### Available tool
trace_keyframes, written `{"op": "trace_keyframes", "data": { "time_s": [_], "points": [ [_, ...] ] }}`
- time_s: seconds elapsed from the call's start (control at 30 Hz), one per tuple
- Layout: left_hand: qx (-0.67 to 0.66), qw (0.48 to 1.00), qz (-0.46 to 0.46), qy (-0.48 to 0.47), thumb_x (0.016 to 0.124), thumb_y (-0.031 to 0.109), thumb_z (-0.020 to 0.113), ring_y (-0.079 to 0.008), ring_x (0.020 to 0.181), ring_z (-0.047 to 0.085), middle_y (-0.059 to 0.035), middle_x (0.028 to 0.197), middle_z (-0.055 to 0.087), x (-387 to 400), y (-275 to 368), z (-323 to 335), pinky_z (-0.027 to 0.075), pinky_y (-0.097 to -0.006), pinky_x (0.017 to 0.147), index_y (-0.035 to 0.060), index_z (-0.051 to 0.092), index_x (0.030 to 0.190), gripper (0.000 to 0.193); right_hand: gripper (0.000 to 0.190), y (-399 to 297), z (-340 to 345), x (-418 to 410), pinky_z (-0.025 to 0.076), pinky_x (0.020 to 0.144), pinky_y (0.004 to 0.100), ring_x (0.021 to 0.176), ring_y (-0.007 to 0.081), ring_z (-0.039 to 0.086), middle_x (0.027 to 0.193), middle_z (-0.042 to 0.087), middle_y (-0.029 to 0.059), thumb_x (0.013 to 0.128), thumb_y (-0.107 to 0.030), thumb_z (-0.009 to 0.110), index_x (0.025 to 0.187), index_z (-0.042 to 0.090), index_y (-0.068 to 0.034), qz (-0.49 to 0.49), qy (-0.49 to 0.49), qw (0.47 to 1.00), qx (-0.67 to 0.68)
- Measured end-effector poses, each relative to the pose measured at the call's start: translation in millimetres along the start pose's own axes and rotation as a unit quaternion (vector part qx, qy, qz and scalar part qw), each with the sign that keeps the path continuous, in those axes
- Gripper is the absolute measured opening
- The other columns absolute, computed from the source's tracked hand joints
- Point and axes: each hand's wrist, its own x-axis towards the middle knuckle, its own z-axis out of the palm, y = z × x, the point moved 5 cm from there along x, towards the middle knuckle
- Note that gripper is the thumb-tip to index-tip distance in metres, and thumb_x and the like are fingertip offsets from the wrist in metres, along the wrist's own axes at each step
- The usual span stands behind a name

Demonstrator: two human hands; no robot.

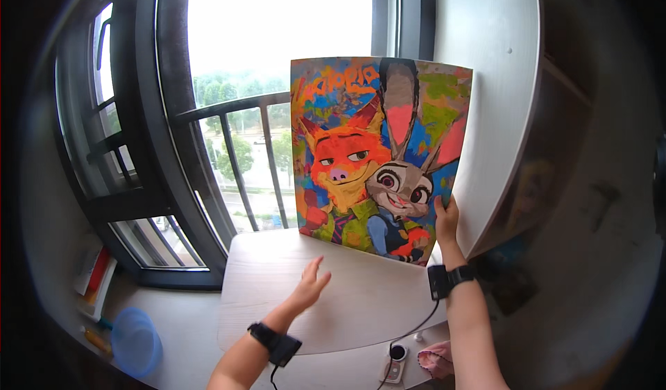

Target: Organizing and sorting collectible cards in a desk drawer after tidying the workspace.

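A colourful canvas painting (364, 156) of a cartoon fox and rabbit stands upright on a pale wooden tabletop (270, 281), its lower edge at the board's far side. My right hand (447, 221) grips the painting's right edge near the bottom, with the thumb on the front; the other fingers are hidden behind. My left hand (310, 288) hovers over the tabletop in front of the picture, fingers apart and holding nothing. Each wrist wears a black strapped device with a cable.
Behind the painting is a window with dark railings (229, 156). A white cabinet side (484, 104) rises close on the right. Below the tabletop lie a white handheld device (394, 370) and a pink cloth (436, 360). A blue plastic bin (136, 342) stands at lower left.
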Motion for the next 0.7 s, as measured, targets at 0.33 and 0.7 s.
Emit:
{"op": "trace_keyframes", "data": {
  "time_s": [0.33,0.7],
  "points": [
    [-0.094,0.971,-0.186,0.116,0.092,0.012,0.047,-0.0205,0.115,0.044,-0.0109,0.131,0.042,-276,-15,-144,0.040,-0.0317,0.093,0.0020,0.033,0.135,0.047,0.058,-3,33,31,0.045,0.084,0.0460,0.103,0.0391,0.054,0.112,0.052,0.0255,0.087,-0.009,0.052,0.138,0.026,-0.003,0.014,0.037,0.926,-0.376],
    [-0.176,0.883,-0.273,0.339,0.097,0.025,0.044,-0.0198,0.103,0.056,-0.0122,0.121,0.052,-469,3,-185,0.046,-0.0291,0.085,-0.0001,0.041,0.130,0.041,0.056,57,6,94,0.048,0.080,0.0431,0.089,0.0350,0.062,0.100,0.060,0.0245,0.088,-0.036,0.054,0.125,0.042,0.003,-0.197,0.124,0.874,-0.426]
  ]
}}
